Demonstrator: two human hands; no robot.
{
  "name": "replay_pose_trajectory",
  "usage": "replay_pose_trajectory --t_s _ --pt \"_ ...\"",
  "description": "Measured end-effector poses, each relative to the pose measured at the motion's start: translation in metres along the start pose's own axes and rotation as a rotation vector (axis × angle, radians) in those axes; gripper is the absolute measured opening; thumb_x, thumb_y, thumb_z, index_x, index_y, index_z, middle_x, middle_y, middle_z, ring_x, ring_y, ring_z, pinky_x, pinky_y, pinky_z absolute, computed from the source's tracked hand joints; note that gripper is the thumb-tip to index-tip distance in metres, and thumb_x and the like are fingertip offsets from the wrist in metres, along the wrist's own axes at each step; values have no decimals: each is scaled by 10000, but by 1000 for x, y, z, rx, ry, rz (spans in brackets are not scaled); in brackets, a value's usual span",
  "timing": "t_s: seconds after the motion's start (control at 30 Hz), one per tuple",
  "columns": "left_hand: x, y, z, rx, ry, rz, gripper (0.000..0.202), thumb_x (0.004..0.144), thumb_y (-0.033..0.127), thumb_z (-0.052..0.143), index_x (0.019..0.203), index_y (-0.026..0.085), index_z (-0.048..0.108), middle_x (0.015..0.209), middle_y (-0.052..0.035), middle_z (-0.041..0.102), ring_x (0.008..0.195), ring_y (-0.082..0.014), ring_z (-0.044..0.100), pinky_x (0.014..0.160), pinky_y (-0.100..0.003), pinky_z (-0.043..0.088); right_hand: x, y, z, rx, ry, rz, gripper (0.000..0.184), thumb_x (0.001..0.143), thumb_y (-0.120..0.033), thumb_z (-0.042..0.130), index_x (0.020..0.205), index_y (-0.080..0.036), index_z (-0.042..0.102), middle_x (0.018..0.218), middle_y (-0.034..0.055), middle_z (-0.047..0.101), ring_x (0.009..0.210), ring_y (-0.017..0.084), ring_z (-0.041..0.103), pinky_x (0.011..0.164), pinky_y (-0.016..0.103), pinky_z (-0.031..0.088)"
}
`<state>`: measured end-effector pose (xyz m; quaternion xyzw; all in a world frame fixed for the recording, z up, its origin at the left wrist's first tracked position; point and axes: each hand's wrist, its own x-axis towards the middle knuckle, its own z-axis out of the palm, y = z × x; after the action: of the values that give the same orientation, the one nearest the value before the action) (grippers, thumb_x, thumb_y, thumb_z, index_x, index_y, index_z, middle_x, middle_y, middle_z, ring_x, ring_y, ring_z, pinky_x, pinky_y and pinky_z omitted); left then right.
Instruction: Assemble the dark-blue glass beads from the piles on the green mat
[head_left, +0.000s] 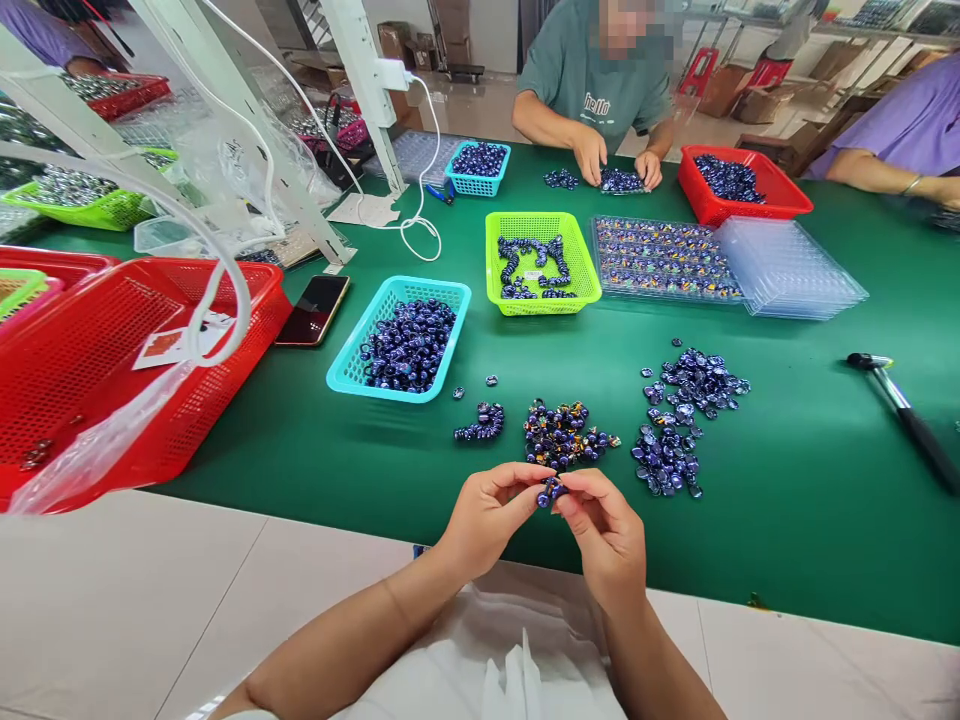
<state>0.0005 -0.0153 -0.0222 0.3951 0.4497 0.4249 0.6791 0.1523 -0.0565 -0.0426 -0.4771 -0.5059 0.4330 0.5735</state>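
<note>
Between my fingertips, just above the near table edge, is a small shiny dark-blue round piece point(551, 491). My left hand point(491, 515) pinches it from the left, and my right hand point(606, 530) closes on it from the right. Right beyond my fingers lies a heap of blue and gold pieces point(562, 430). To its left is a curved row of dark-blue ring-like pieces point(481, 424), with two loose ones behind. Flat blue discs point(679, 430) are spread to the right of the heap. The held piece's details are partly covered by my fingers.
A blue basket point(341, 375) of dark pieces, a green basket point(544, 304), filled clear trays point(667, 260) and stacked trays point(795, 265) stand farther back. A hammer point(904, 420) lies right; a phone point(315, 308) and red basket point(247, 330) are left. A co-worker point(592, 90) sits opposite.
</note>
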Motion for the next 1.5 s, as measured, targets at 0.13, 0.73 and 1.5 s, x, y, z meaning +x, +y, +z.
replay_pose_trajectory --t_s 0.13,0.73,1.5 --pt "-2 -1 -2 96 16 92 190 776 290 769 919 170 797 903 -80 786 834 -217 714 767 -310 579 2 0 1 -27 -8 75 130 918 -254 639 1032 -241 700 957 45 669 860 177 668 750 307 590" --pt "-3 0 -11 510 -57 603 273 881 94 618 1084 201 765 825 -67 770 749 -169 684 696 -280 552 3 5 -2 -80 -15 36 145 885 -198 685 985 -288 739 901 16 707 809 168 673 716 300 572" --pt "-6 1 -12 492 -194 656 355 888 56 632 1178 238 725 915 -66 790 780 -160 673 720 -282 543 9 -6 -6 143 -117 303 132 862 -312 720 973 -246 744 792 -1 683 670 108 621 592 203 550"
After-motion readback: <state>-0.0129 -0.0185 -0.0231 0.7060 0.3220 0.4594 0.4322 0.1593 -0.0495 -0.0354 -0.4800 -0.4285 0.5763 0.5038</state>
